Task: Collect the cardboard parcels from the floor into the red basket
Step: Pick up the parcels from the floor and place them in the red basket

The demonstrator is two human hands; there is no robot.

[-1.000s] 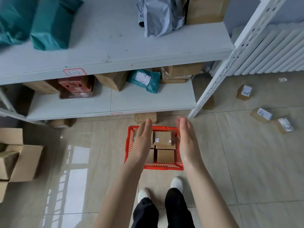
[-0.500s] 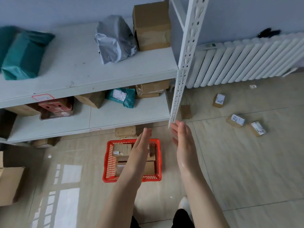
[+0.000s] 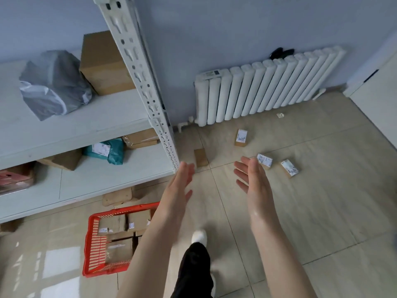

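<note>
My left hand point(image 3: 180, 187) and right hand point(image 3: 254, 179) are empty, uncurled; grabbing the small brown cardboard parcel point(image 3: 200, 157), seemingly beside the white steel post point(image 3: 134, 67), risks banged knuckles.

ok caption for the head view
Left hand and right hand, open, reach toward scattered cardboard parcels; red basket partly filled

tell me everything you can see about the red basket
The red basket looks like moulded plastic: rectangular, with slotted walls and a solid rim. It sits upright on the tiled floor in front of the white shelf unit, low on the left of the view. Inside lie cardboard parcels, some with white labels, filling most of it. The left forearm crosses in front and hides its right side. Neither the left hand nor the right hand touches it. No handle shows.
</note>
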